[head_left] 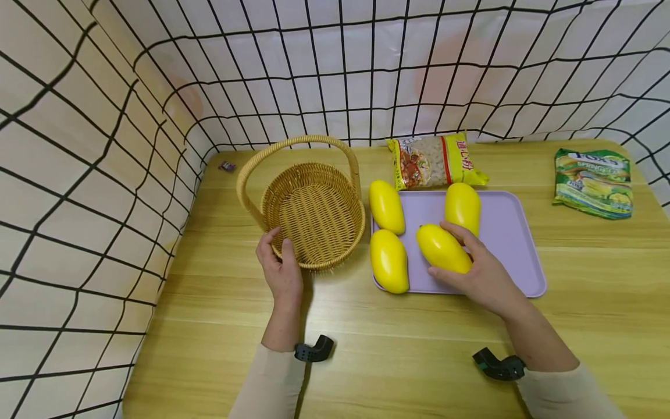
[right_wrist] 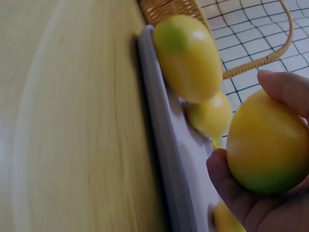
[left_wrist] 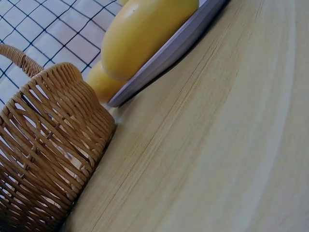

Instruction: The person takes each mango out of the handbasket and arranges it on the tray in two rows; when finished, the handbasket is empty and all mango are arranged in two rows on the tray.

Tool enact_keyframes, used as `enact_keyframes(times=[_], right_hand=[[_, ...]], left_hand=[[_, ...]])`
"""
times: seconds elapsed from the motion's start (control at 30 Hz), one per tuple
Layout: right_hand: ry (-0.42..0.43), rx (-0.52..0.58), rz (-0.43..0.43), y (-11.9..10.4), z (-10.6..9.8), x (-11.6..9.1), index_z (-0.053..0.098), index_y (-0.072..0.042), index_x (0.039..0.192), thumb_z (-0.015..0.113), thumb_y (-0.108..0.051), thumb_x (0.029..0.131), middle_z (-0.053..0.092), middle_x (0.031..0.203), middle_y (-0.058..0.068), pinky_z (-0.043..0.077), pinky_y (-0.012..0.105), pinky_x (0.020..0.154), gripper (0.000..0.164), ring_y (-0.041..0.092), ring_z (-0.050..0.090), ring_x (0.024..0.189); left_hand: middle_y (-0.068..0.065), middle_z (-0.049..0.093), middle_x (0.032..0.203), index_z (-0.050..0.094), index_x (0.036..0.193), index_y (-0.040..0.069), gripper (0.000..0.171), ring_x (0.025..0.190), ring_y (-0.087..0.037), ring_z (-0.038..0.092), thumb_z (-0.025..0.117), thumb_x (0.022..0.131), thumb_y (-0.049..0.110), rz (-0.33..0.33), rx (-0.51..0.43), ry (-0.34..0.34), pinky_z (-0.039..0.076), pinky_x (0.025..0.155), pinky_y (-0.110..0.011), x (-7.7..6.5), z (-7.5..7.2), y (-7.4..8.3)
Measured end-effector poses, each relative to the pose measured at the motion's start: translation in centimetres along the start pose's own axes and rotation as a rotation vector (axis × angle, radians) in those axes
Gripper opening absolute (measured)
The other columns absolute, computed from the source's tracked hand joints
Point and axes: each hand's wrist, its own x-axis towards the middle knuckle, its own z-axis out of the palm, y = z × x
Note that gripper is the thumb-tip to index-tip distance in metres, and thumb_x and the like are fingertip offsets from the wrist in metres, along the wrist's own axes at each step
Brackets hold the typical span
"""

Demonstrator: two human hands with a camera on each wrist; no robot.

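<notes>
A yellow mango (head_left: 444, 249) is gripped in my right hand (head_left: 484, 276), thumb on one side and fingers on the other, over a lilac tray (head_left: 494, 244). The right wrist view shows this mango (right_wrist: 268, 145) with a greenish end. Three more mangoes lie on the tray: two along its left edge, one of them nearest me (head_left: 389, 262), and another (head_left: 463, 206) at the back. My left hand (head_left: 282, 279) holds the near left rim of a round wicker basket (head_left: 319, 224) with a tall handle. The left wrist view shows the basket's woven side (left_wrist: 53, 140) but not the hand.
Behind the tray lies a yellow printed food bag (head_left: 431, 162). At the back right of the wooden table (head_left: 398, 349) is a green Fox's packet (head_left: 593, 183). A small purple wrapped piece (head_left: 227, 166) lies back left. White walls with black grid lines stand behind and left.
</notes>
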Motion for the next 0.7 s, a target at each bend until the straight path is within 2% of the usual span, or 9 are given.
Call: enact_keyframes(times=[0.13, 0.23, 0.47, 0.7], right_hand=[[-0.006, -0.081, 0.01, 0.7, -0.8, -0.5, 0.024, -0.036, 0.161, 0.072, -0.053, 0.09, 0.044, 0.152, 0.017, 0.038, 0.047, 0.092, 0.087, 0.034, 0.046, 0.12], [-0.01, -0.114, -0.01, 1.3, -1.3, -0.7, 0.025, -0.035, 0.161, 0.068, -0.053, 0.093, 0.047, 0.148, 0.019, 0.038, 0.044, 0.089, 0.082, 0.033, 0.047, 0.116], [-0.031, -0.09, -0.083, 2.9, -1.9, -0.8, 0.014, -0.031, 0.164, 0.058, -0.039, 0.103, 0.034, 0.156, 0.028, 0.043, 0.056, 0.093, 0.075, 0.043, 0.049, 0.123], [-0.042, -0.034, -0.004, 3.1, -1.9, -0.5, 0.015, -0.034, 0.163, 0.073, -0.042, 0.093, 0.037, 0.15, 0.028, 0.047, 0.039, 0.082, 0.091, 0.045, 0.052, 0.119]], left_hand=[[-0.014, 0.041, 0.144, 0.054, 0.132, 0.0, 0.034, 0.144, -0.024, 0.035, 0.052, 0.1, 0.011, 0.004, 0.004, 0.001, 0.023, 0.122, -0.048, 0.0, 0.0, 0.0], [-0.014, 0.042, 0.144, 0.055, 0.132, 0.001, 0.034, 0.143, -0.024, 0.035, 0.052, 0.1, 0.012, 0.002, 0.009, -0.003, 0.023, 0.122, -0.047, 0.0, 0.0, 0.0], [-0.013, 0.041, 0.145, 0.055, 0.133, 0.002, 0.034, 0.144, -0.024, 0.034, 0.051, 0.101, 0.012, -0.002, 0.01, -0.01, 0.023, 0.122, -0.047, 0.0, 0.0, 0.0], [-0.012, 0.04, 0.146, 0.054, 0.134, 0.003, 0.035, 0.145, -0.024, 0.033, 0.051, 0.101, 0.014, -0.019, 0.019, -0.016, 0.022, 0.123, -0.047, -0.1, -0.1, 0.0]])
